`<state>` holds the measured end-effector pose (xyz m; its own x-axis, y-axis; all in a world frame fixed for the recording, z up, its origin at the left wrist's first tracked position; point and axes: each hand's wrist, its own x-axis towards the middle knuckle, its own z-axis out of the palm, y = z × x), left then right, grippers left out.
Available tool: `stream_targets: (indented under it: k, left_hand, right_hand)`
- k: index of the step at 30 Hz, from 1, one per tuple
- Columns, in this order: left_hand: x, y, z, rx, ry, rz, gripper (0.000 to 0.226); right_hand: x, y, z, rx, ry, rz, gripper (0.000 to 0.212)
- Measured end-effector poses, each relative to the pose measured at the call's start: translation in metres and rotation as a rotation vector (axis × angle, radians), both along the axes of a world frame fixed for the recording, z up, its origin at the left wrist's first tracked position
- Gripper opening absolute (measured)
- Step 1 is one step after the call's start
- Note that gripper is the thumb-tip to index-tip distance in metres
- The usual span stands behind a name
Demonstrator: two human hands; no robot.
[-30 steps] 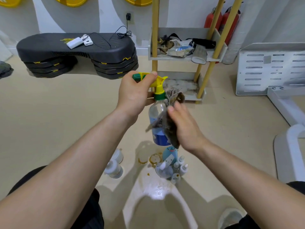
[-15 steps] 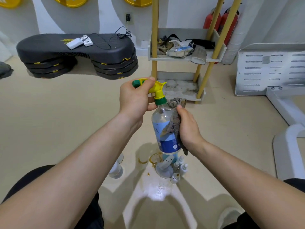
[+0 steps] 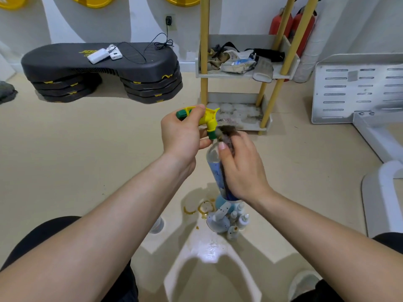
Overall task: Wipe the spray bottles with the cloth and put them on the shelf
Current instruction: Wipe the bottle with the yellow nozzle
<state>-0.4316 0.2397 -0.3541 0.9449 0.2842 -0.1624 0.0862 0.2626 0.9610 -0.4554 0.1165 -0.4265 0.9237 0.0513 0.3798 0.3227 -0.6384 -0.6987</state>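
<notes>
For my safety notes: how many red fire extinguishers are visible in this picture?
2. The left fire extinguisher and the right fire extinguisher stand side by side at the wall behind the shelf; its yellow poles cover part of each. Others may be hidden.

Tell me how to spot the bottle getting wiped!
Find the shelf with yellow poles. In front of it, the left hand holds up a clear spray bottle with a blue label. Unlike the small bottles on the floor, its head is yellow and green.
</notes>
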Motion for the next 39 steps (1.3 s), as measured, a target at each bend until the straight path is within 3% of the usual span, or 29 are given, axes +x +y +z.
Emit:
stream_targets:
  k: [2,5,7,13,18,20,24,27,30,33,37,39]
  left_hand:
    - [0.000,0.001,0.000,0.005,0.002,-0.002,0.007]
    - [0.001,0.004,0.001,-0.008,0.002,0.006,0.006]
    - [0.003,0.009,0.001,-0.024,0.020,0.043,0.009]
    - [0.008,0.023,0.005,-0.119,0.058,0.171,0.008]
    - [0.004,0.025,0.015,-0.137,0.087,0.155,0.006]
    - [0.004,0.030,0.021,-0.093,0.121,0.090,0.012]
    - [0.005,0.051,0.027,0.098,0.052,-0.269,0.054]
    - [0.009,0.069,0.021,0.022,0.013,-0.478,0.073]
    - [0.009,0.070,0.008,-0.008,-0.021,-0.592,0.044]
    - [0.006,0.061,0.004,-0.153,-0.077,-0.645,0.028]
    - [0.007,0.051,0.004,-0.060,-0.115,-0.478,0.019]
    - [0.007,0.045,0.000,-0.005,-0.116,-0.378,0.017]
  right_hand:
    - [0.008,-0.005,0.001,0.281,0.153,0.029,0.032]
    - [0.016,-0.011,-0.010,0.585,0.496,0.011,0.047]
    - [0.011,-0.013,-0.018,0.553,0.576,0.005,0.055]
    - [-0.007,-0.015,-0.019,0.160,0.401,0.072,0.059]
    - [0.003,-0.018,-0.004,0.263,0.439,0.111,0.065]
    - [0.007,-0.018,0.003,0.334,0.468,0.142,0.066]
    - [0.008,-0.017,0.017,0.722,0.649,0.362,0.060]
    - [0.003,-0.015,0.026,0.964,0.882,0.568,0.057]
    - [0.000,-0.013,0.025,1.081,1.095,0.600,0.073]
    - [0.000,-0.010,0.025,1.127,1.139,0.560,0.086]
    - [0.002,0.001,0.035,1.250,1.041,0.337,0.066]
    - [0.003,0.008,0.039,1.187,0.885,0.240,0.058]
